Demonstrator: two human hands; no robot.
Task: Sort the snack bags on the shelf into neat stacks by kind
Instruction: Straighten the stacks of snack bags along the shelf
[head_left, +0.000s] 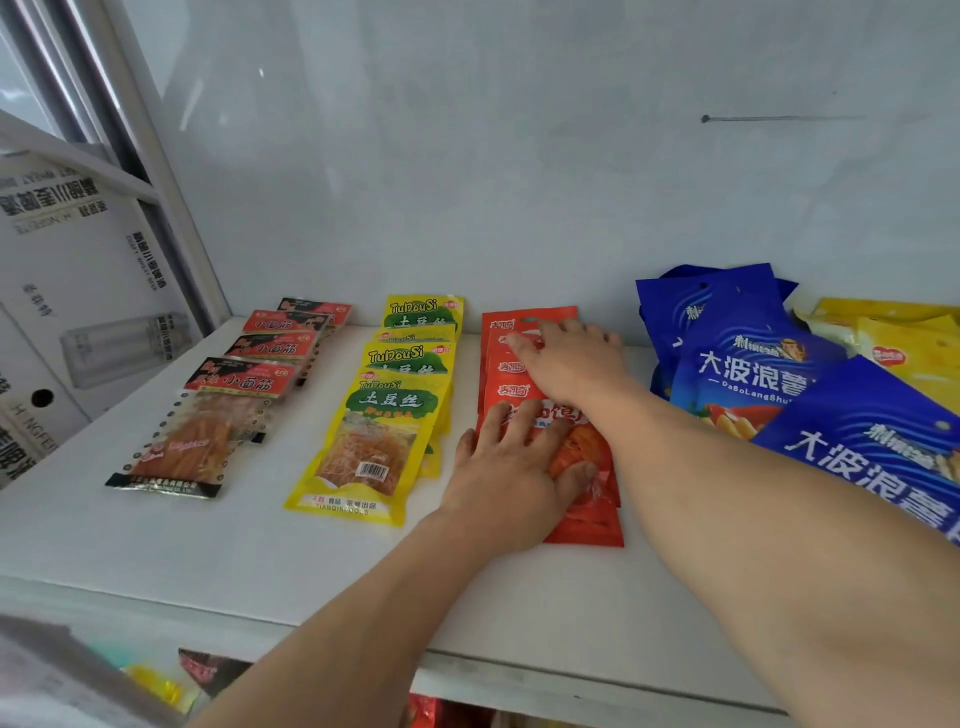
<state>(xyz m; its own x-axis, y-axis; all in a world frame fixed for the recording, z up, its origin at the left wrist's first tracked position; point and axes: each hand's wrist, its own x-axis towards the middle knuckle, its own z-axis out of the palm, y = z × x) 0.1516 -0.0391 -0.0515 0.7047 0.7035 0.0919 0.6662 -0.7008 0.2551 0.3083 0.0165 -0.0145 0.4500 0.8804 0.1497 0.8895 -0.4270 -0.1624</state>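
1. Head view: white shelf carrying overlapped rows of snack bags.
2. At 9 o'clock, red-and-black bags; just right of them, yellow bags.
3. At centre, orange-red bags under both hands.
4. Left hand flat, fingers spread wide, pressing the row's near end; gripping nothing.
5. Right hand flat on the far end, likewise spread.
6. At 3 o'clock, blue bags piled loosely, yellow packets behind.

left hand flat on orange bags, right hand resting further back
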